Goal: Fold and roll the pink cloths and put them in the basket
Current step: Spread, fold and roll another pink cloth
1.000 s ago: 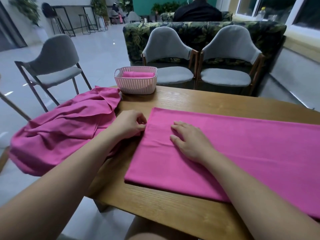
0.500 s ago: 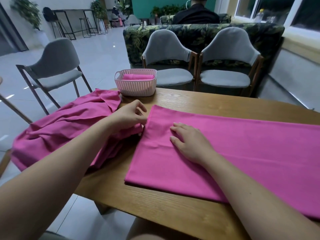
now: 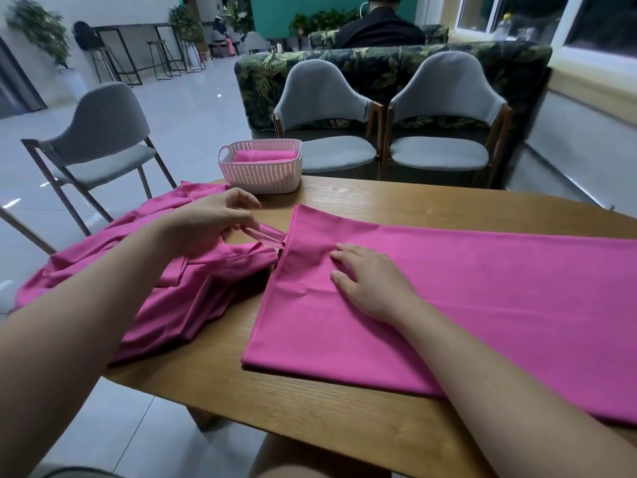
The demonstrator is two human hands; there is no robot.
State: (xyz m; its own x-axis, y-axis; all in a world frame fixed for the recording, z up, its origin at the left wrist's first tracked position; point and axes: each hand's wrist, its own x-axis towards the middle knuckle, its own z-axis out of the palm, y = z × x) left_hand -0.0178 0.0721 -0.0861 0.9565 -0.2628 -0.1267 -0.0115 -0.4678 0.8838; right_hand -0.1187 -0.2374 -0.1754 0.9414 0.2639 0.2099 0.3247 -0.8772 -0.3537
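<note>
A folded pink cloth (image 3: 465,294) lies flat across the wooden table (image 3: 379,201), reaching to the right edge of view. My right hand (image 3: 370,281) rests flat on its left part, fingers spread. My left hand (image 3: 206,224) pinches a thin pink strap (image 3: 267,234) that sticks out from the folded cloth's left edge and pulls it leftward. Under my left arm, a crumpled heap of pink cloths (image 3: 165,281) hangs over the table's left edge. A pale pink perforated basket (image 3: 262,174) stands at the far left corner with a rolled pink cloth (image 3: 265,155) inside.
Two grey chairs (image 3: 331,112) stand behind the table, with a leaf-patterned sofa behind them. Another grey chair (image 3: 100,139) is on the tiled floor to the left. A person in black sits far back, facing away.
My left hand has pulled a thin strap out from the folded cloth's left edge. My right hand has stayed pressed on the cloth. The heap has shifted slightly.
</note>
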